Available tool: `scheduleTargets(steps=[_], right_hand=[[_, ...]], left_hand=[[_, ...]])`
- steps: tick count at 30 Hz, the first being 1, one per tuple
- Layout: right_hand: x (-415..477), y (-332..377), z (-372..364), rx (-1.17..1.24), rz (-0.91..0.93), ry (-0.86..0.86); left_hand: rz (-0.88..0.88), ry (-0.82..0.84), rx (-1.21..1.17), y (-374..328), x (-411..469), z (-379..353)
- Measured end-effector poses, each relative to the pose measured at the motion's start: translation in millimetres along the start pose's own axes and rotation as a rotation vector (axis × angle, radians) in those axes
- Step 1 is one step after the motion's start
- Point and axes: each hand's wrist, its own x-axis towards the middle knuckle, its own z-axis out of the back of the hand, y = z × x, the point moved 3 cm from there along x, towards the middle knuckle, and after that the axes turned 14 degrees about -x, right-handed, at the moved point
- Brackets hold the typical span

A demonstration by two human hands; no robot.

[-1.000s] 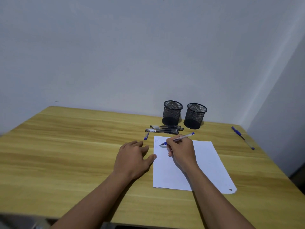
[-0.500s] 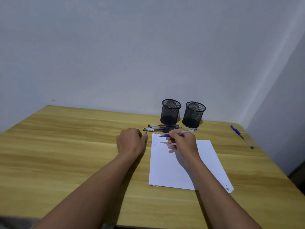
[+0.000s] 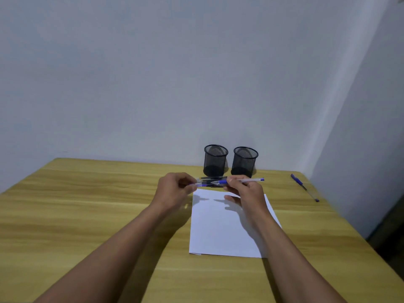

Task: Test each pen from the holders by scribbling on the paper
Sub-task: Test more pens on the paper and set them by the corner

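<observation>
My right hand (image 3: 248,194) holds a blue-gripped pen (image 3: 251,180) level above the far edge of the white paper (image 3: 218,232), tip pointing left. My left hand (image 3: 172,191) pinches a small clear-blue pen cap (image 3: 200,184) just left of that tip; the two look a short gap apart. Behind my hands, several dark pens (image 3: 213,178) lie side by side on the table. Two black mesh holders (image 3: 215,159) (image 3: 244,161) stand by the wall, and I see no pens sticking out of them.
A wooden table (image 3: 87,204) fills the view, set into a corner of white walls. Another blue pen (image 3: 298,182) lies alone near the table's far right edge.
My right hand lifted the pen off the paper and turned it level. My left hand left the table, picked up the cap lying by the paper, and brought it toward the pen tip.
</observation>
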Motion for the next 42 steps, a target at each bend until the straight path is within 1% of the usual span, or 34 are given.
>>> scheduleTargets(steps=[6,9,12,15,19,25,30,33,36,39,42], right_hand=[[-2.6,8.4,12.5,-0.012,0.012,0.061],[-6.4,10.1,15.3,0.0,0.011,0.087],[-8.6,10.9,15.5,0.005,0.013,0.121],[-8.2,12.1,15.2,0.053,0.008,0.134],[-9.9,13.3,14.3,0.075,0.028,0.139],[-14.8,13.2,14.8,0.083,0.045,0.138],[-18.6,15.5,21.3,0.039,0.037,0.174],[-15.6,23.0,40.2,0.032,0.033,0.12],[-10.6,34.6,63.8,-0.125,0.098,0.069],[-5.9,43.3,81.2,-0.437,0.216,0.043],[-3.4,48.7,100.7,-0.745,0.281,0.022]], left_hand=[[-0.046,0.107,-0.055,-17.4,3.1,-16.3],[-0.025,0.146,-0.133,-21.4,1.3,-22.6],[0.016,0.193,-0.26,-27.5,-3.6,-31.4],[0.079,0.168,-0.397,-33.7,-8.5,-37.6],[0.11,0.129,-0.48,-37.7,-11.0,-39.9],[0.13,0.132,-0.536,-37.7,-13.0,-41.5],[0.145,0.16,-0.478,-37.8,-12.4,-42.8],[0.145,0.142,-0.459,-40.2,-7.5,-42.2],[0.122,0.148,-0.435,-50.4,-4.4,-48.2],[0.092,0.167,-0.407,-61.0,0.2,-62.7],[0.09,0.211,-0.428,-69.0,7.5,-86.1]])
